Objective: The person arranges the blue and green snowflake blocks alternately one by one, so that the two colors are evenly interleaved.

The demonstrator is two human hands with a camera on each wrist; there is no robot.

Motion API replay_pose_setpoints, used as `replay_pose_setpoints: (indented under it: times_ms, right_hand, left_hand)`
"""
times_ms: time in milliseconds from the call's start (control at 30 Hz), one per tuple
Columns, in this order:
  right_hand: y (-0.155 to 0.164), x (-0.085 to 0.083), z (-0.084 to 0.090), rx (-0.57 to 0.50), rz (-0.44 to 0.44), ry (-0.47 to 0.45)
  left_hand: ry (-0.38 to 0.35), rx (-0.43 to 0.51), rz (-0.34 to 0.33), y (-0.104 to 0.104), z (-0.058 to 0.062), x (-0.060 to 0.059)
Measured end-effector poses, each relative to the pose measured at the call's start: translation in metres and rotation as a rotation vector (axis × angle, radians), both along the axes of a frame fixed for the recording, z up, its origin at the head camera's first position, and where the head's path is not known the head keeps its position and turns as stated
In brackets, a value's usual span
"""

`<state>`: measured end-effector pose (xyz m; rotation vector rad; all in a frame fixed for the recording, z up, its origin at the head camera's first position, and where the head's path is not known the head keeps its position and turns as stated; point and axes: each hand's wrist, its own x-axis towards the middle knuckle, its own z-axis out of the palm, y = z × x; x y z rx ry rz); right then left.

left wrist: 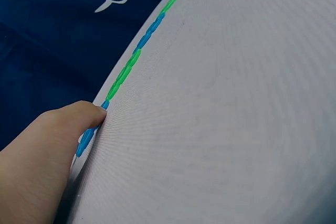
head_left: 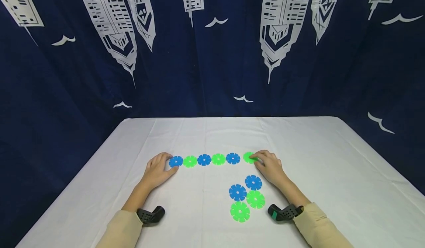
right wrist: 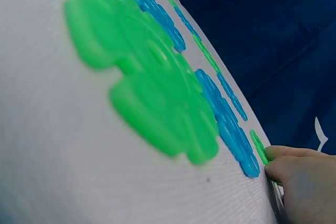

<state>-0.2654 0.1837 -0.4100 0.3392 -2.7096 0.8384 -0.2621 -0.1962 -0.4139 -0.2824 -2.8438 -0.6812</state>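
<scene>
From the head view, both hands are down on the white table (head_left: 332,159), one at each end of a row of flat notched discs. The left hand (head_left: 157,172) lies flat, fingers relaxed and close together, thumb and forefinger touching the blue end disc (head_left: 176,161). Just past those fingertips the row runs green (head_left: 190,161), blue (head_left: 204,159), green (head_left: 218,159), blue (head_left: 233,158). The right hand (head_left: 270,167) has its fingertips curled onto the green end disc (head_left: 248,157), which sits slightly apart from the row. Near the right wrist lies a loose cluster of four discs (head_left: 245,198), two blue, two green, touching each other. Over to the left wrist view: a fingertip (left wrist: 86,111) presses right against the blue disc's edge, the row (left wrist: 142,45) stretching away edge-on beyond it. Now the right wrist view: big green discs (right wrist: 147,77) of the cluster fill the foreground, blue ones behind, and the fingers (right wrist: 291,166) pinch the thin green disc (right wrist: 259,147) at its edge, narrow grip. A dark blue curtain (head_left: 212,56) with white towers hangs behind.
</scene>
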Motion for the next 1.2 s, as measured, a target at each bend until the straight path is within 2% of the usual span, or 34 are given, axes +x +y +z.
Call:
replay_pose_setpoints:
  times_ms: [300, 600, 733, 1033, 1200]
  right_hand:
    - [-0.0011, -0.0014, 0.0012, 0.038, 0.020, 0.012]
    - [0.0000, 0.0003, -0.0014, 0.080, 0.083, -0.027]
    - [0.0004, 0.0000, -0.0016, 0.092, 0.083, -0.035]
    - [0.0006, 0.0014, -0.0011, 0.089, 0.083, -0.047]
    - [0.0014, 0.0039, 0.0049, 0.072, 0.100, -0.100]
  left_hand:
    - [-0.003, 0.004, 0.007, 0.0001, 0.0003, -0.0006]
    - [0.002, 0.002, 0.007, -0.0004, -0.0014, -0.0013]
    - [0.000, 0.004, 0.004, 0.0005, -0.0004, -0.0013]
    - [-0.004, -0.001, 0.003, 0.0012, 0.0001, 0.0004]
    - [-0.001, 0.003, -0.001, 0.0016, 0.0008, 0.0011]
